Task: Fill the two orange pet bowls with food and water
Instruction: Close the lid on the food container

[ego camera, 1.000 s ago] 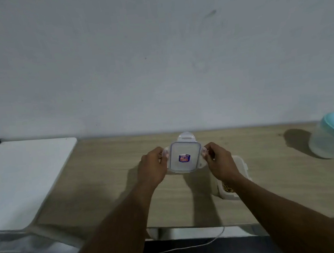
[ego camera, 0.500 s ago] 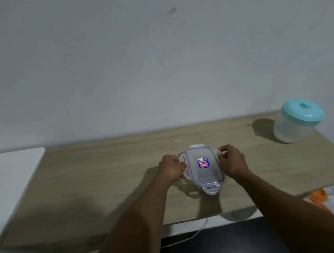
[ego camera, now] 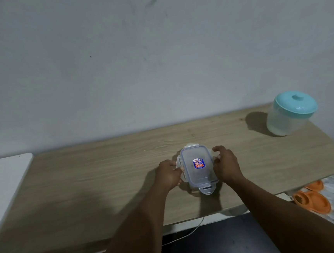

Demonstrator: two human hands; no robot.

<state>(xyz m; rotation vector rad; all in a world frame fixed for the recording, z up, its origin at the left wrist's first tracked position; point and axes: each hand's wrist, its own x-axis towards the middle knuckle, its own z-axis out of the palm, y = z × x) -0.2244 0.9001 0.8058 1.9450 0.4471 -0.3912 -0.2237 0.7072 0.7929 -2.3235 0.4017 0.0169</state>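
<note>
A clear rectangular food container with a blue-sealed lid and a blue and red label (ego camera: pixel 198 167) rests on the wooden table (ego camera: pixel 106 178), near its front edge. My left hand (ego camera: pixel 169 175) grips the lid's left clip. My right hand (ego camera: pixel 225 164) presses against the lid's right side, fingers curled over the right clip. The near clip of the lid sticks out flat toward me. The orange pet bowls (ego camera: pixel 312 200) lie on the floor at the lower right, past the table's corner; brown bits show in one bowl.
A translucent round tub with a teal lid (ego camera: pixel 291 113) stands at the table's far right corner. A white surface (ego camera: pixel 3 181) adjoins the table on the left. A white cable (ego camera: pixel 189 232) hangs under the front edge.
The lid was held up in the air over an open container a second ago; now it lies on the container on the table. The view has swung right, revealing the orange bowls.
</note>
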